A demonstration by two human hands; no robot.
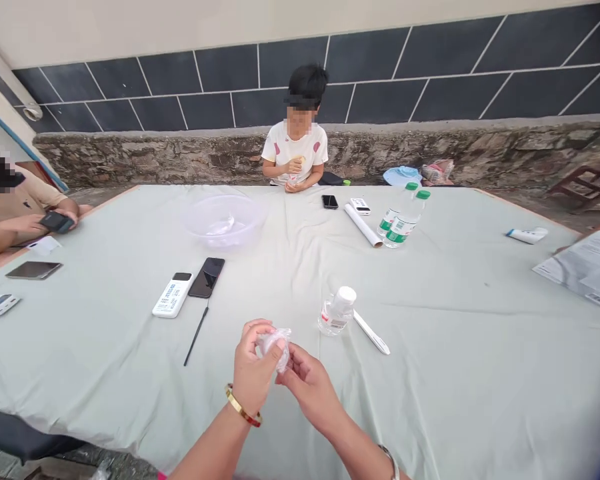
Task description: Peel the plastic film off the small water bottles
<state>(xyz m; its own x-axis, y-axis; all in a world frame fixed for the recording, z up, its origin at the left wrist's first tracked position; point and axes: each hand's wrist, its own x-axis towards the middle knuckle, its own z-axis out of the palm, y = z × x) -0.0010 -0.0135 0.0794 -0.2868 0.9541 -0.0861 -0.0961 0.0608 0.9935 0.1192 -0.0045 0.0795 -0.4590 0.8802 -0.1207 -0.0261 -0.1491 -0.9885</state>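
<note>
Between my hands is a small bundle in clear crinkled plastic wrap (282,337), pale pinkish inside; its contents are too indistinct to name. My left hand (254,360), with a gold bracelet at the wrist, is closed around it, thumb on top. The fingers of my right hand (310,383) pinch at the bundle's lower right edge. Just beyond my right hand stands a small clear bottle (336,313) with a white cap. Beside that bottle lies a white pen-like stick (372,333).
A translucent purple basin (223,223), a white power bank (173,295) and a black phone (207,277) lie left of centre. Water bottles (404,220) and a white paper roll (363,226) stand and lie farther back. People sit opposite (295,153) and at left (25,207).
</note>
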